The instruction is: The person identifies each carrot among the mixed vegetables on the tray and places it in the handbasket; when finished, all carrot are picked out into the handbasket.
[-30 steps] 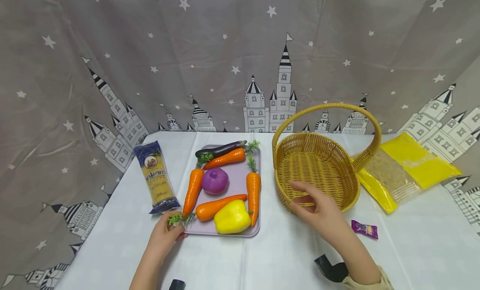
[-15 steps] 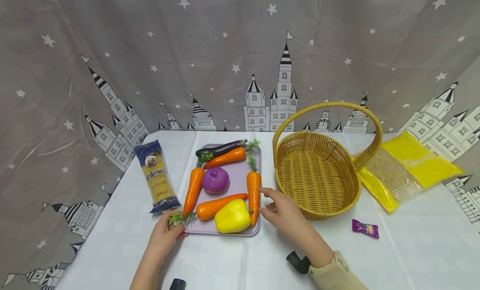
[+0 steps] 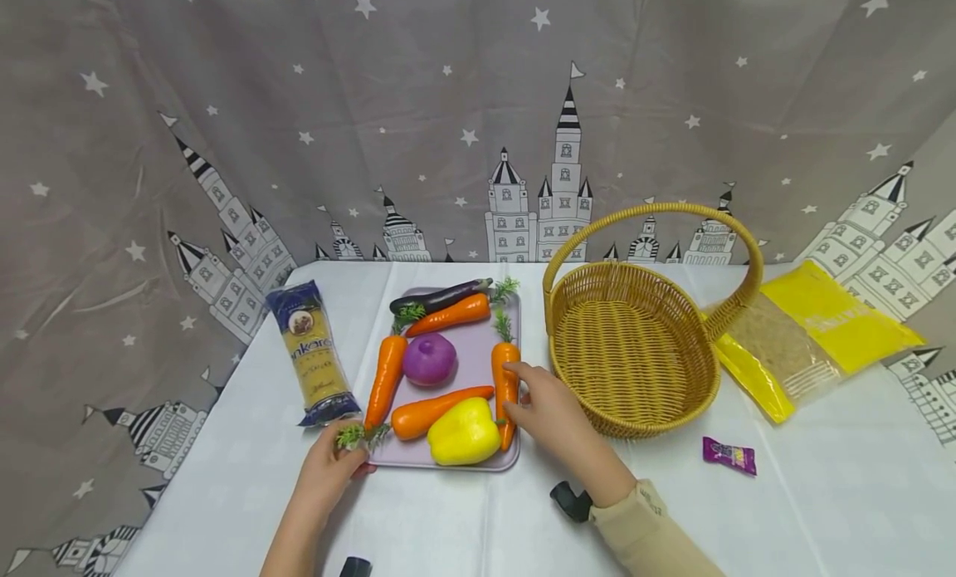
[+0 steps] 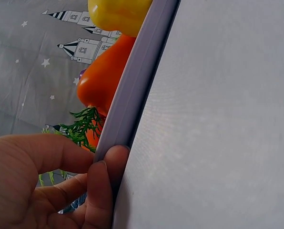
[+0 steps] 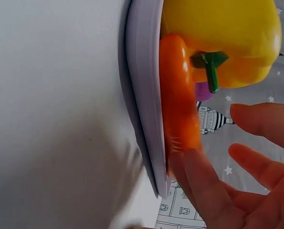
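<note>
A lilac tray (image 3: 470, 353) bears an eggplant (image 3: 441, 297), several carrots (image 3: 384, 376), a purple onion (image 3: 429, 359) and a yellow bell pepper (image 3: 465, 432). My left hand (image 3: 329, 465) pinches the tray's near left corner; the left wrist view shows thumb and fingers (image 4: 99, 191) about its rim. At the tray's right side, my right hand (image 3: 553, 415) reaches over the upright-lying carrot (image 3: 506, 361). In the right wrist view its fingers (image 5: 206, 188) are spread, some at the carrot's side (image 5: 177, 105); whether they touch it I cannot tell.
To the right stands a wicker basket (image 3: 635, 361) with a tall handle. Beyond it lies a yellow bag (image 3: 814, 336), with a small purple wrapped sweet (image 3: 729, 457) nearer. A pasta packet (image 3: 314, 353) lies left of the tray. A grey curtain (image 3: 418, 104) hangs behind.
My right hand has moved left from in front of the basket to the carrot at the tray's right side. My left hand has stayed at the tray corner.
</note>
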A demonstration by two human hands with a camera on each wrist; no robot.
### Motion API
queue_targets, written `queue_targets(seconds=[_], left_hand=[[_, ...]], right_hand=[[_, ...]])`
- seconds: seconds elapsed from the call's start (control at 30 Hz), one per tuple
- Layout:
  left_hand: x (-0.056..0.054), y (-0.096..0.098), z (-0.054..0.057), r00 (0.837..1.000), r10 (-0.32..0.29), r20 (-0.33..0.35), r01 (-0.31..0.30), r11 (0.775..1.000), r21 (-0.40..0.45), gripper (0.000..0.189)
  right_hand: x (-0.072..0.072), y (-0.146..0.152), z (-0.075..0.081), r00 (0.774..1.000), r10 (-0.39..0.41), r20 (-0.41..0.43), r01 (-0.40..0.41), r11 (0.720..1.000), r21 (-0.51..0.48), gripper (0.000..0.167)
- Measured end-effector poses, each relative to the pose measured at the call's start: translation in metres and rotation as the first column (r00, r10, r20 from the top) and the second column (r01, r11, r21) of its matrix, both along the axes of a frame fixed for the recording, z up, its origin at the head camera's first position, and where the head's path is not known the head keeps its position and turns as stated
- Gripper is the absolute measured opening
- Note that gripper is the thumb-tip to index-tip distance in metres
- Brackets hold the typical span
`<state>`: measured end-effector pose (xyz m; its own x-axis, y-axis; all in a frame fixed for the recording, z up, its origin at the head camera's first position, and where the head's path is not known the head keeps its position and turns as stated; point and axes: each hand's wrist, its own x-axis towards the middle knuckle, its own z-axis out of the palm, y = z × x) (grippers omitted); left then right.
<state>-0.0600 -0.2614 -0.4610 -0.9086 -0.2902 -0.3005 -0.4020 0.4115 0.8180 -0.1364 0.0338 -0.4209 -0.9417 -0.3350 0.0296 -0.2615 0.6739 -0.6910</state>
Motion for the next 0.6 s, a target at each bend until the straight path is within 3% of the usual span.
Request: queue_targets(seconds=[0.37, 0.6], left_hand=[[-0.001, 0.0, -0.001, 1.0, 0.006, -0.005, -0.006, 1.0, 0.01, 0.049], [0.0, 0.001, -0.001, 1.0, 0.025, 0.014, -0.025, 1.0, 0.001, 0.05]], right_hand=[[-0.012, -0.013, -0.005, 1.0, -0.007, 0.001, 0.007, 1.0, 0.006, 0.042], [-0.017, -0.024, -0.006, 1.0, 0.003, 0.029, -0.005, 0.998, 0.065, 0.038]])
